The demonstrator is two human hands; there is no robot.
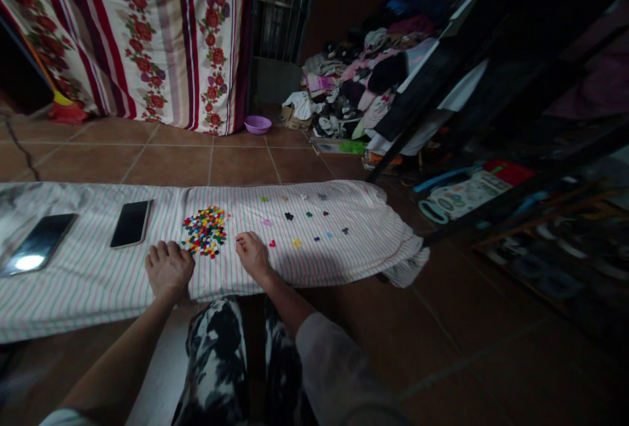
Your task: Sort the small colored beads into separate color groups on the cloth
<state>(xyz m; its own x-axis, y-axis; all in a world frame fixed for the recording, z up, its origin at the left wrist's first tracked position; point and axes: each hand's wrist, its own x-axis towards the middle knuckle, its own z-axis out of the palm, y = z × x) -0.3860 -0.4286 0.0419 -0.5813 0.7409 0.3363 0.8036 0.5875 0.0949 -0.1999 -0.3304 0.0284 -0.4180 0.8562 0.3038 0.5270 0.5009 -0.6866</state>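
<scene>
A heap of small multicoloured pieces (205,231) lies on the striped cloth (339,262). Just right of the heap, my right hand (252,257) is pinched on a small dark piece (239,240) at its fingertips. My left hand (168,269) rests on the cloth at the heap's lower left, fingers curled down, and what is under them is hidden. Small groups sorted by colour spread to the right, among them red pieces (272,243), yellow pieces (297,242), black pieces (289,216) and pink pieces (266,222).
A phone (130,223) and a larger dark device (39,242) lie on the cloth at the left. Behind are a floral curtain (167,39), a purple basin (258,125) and piled clothes (363,78). My knees are below the cloth's near edge.
</scene>
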